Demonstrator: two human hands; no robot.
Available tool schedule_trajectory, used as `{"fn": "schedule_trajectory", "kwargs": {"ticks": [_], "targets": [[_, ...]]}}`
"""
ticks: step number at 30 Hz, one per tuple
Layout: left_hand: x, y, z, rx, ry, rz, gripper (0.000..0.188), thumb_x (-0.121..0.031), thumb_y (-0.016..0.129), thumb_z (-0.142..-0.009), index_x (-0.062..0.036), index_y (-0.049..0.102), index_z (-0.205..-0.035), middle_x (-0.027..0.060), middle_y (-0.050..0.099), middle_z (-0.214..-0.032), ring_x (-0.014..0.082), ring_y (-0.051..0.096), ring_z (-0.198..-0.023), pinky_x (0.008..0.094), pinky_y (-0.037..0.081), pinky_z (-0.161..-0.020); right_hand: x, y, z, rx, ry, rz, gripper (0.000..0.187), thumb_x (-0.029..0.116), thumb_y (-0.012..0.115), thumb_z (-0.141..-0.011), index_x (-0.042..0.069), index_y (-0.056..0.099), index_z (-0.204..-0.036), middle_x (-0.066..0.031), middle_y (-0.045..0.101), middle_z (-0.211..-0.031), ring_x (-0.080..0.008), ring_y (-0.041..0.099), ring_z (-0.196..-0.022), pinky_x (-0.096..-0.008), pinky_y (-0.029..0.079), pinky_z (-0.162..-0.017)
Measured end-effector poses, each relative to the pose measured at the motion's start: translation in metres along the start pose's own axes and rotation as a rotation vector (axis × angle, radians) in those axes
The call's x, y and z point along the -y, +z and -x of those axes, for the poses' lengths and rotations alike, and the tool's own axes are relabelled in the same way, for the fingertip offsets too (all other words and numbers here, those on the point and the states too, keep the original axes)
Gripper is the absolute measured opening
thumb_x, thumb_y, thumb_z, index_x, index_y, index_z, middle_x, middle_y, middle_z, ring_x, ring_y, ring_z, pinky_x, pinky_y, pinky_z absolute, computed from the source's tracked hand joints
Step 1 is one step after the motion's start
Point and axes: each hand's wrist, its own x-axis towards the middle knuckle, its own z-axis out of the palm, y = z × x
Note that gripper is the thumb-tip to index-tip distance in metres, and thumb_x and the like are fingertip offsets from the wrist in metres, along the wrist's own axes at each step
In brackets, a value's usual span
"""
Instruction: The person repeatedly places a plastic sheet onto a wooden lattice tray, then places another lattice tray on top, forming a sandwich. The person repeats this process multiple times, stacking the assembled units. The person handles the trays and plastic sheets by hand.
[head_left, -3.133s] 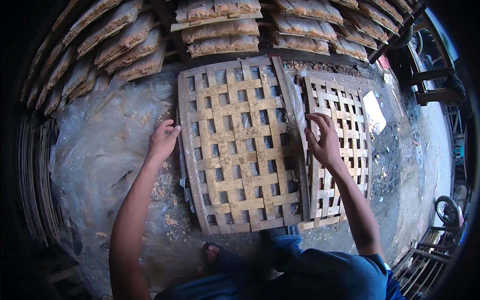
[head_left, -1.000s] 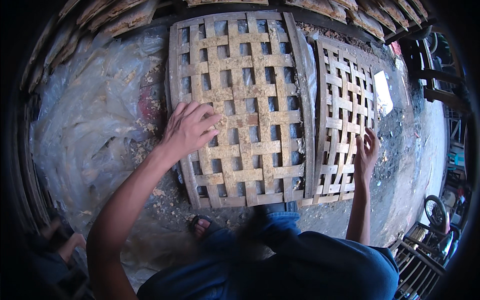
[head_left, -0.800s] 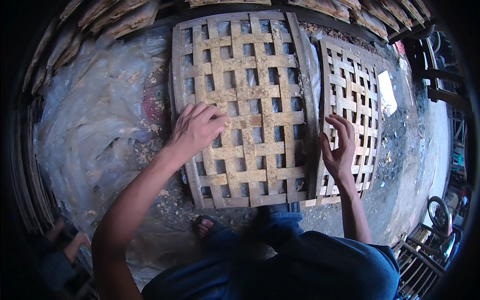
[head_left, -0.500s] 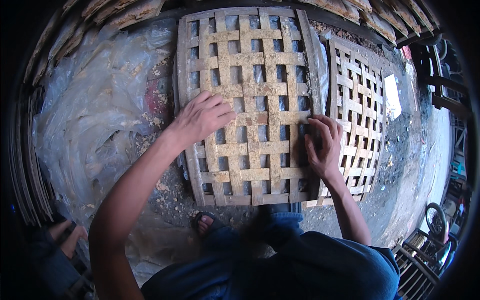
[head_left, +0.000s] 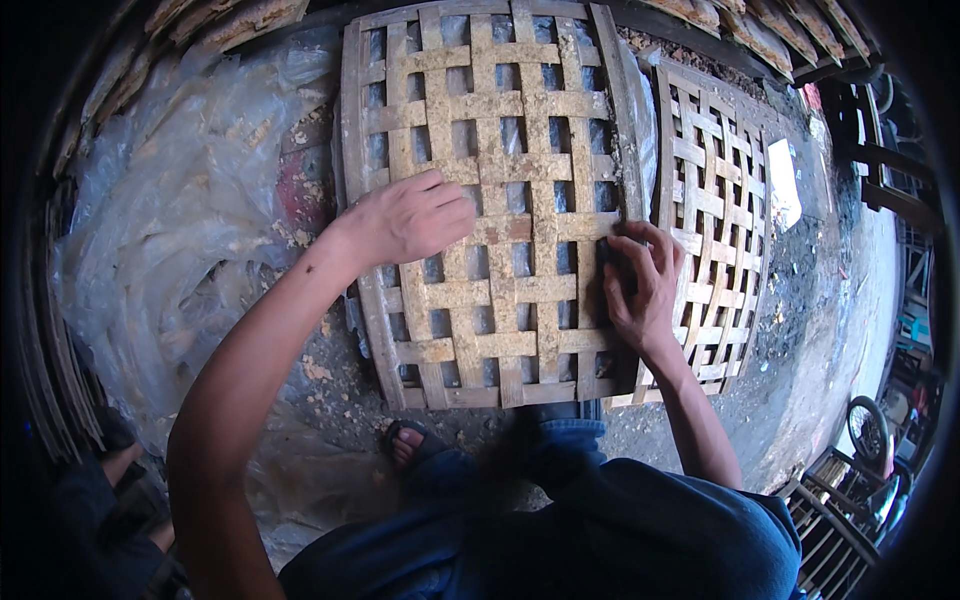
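Note:
A large woven bamboo rack (head_left: 498, 345) in a wooden frame lies before me, its pale slats crusted with yellowish residue and its square gaps showing grey-blue sheeting beneath. My left hand (head_left: 418, 217) rests over the slats left of centre, closed with knuckles up; its fingertips are hidden, so what they hold, if anything, cannot be seen. At the rack's right side rail, my right hand (head_left: 648, 285) has its fingers bent over the edge and its thumb lower down, gripping the rail.
A second bamboo lattice (head_left: 715, 235) lies just to the right. Crumpled clear plastic sheeting (head_left: 170, 230) covers the ground at left. Stacked slabs (head_left: 790, 40) line the far side. A wheel (head_left: 868, 432) stands at the right, and another person's limbs (head_left: 118, 465) show at lower left.
My left hand has drawn its fingers in tighter, from loosely bent to a closed fist, in nearly the same place. The right hand stays at the rail. The rack appears slightly further up and left.

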Motion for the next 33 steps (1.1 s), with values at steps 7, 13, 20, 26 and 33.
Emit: {"fn": "schedule_trajectory", "kwargs": {"ticks": [7,13,20,26,33], "targets": [[0.002,0.001,0.010,-0.054,-0.062,0.141,0.023,-0.004,0.069,-0.080,-0.0061,0.069,-0.103,0.0037,0.062,-0.098,0.0206,0.062,-0.095,0.0346,0.050,-0.091,-0.001,0.000,0.000,-0.012,0.017,-0.029,0.041,0.003,0.071,-0.081,0.008,0.066,-0.121,-0.0135,0.057,-0.133,-0.0377,0.048,-0.125,-0.0503,0.036,-0.109],[0.003,0.008,0.009,-0.058,0.013,0.011,0.016,-0.007,0.067,-0.084,-0.0066,0.068,-0.100,0.0021,0.061,-0.095,0.0179,0.060,-0.092,0.0328,0.050,-0.089,-0.003,0.002,-0.001,-0.004,0.019,-0.021,0.037,0.005,0.071,-0.082,0.009,0.067,-0.118,-0.0134,0.057,-0.133,-0.0376,0.048,-0.124,-0.0503,0.035,-0.109],[0.004,0.016,0.007,-0.031,0.052,-0.055,0.009,-0.009,0.066,-0.085,-0.0094,0.062,-0.093,0.0012,0.053,-0.088,0.0167,0.054,-0.087,0.0312,0.047,-0.083,-0.004,0.002,0.001,0.004,0.022,0.002,0.030,0.006,0.071,-0.083,0.008,0.069,-0.113,-0.0149,0.058,-0.135,-0.0357,0.049,-0.126,-0.0467,0.038,-0.106],[0.009,0.014,0.003,-0.153,-0.086,0.009,0.009,-0.011,0.069,-0.086,-0.0100,0.061,-0.090,0.0031,0.054,-0.089,0.0189,0.055,-0.086,0.0331,0.044,-0.079,-0.001,0.000,0.000,0.008,0.046,-0.044,0.030,0.003,0.071,-0.082,0.009,0.070,-0.112,-0.0128,0.057,-0.133,-0.0364,0.048,-0.125,-0.0484,0.035,-0.109],[0.043,-0.030,0.060,-0.220,-0.567,-0.077,0.020,-0.012,0.075,-0.085,-0.0056,0.059,-0.077,0.0063,0.054,-0.078,0.0255,0.056,-0.075,0.0381,0.041,-0.075,-0.001,-0.001,0.001,-0.005,0.057,-0.057,0.028,0.003,0.069,-0.084,0.009,0.070,-0.111,-0.0121,0.058,-0.133,-0.0365,0.047,-0.125,-0.0491,0.035,-0.110]]}}
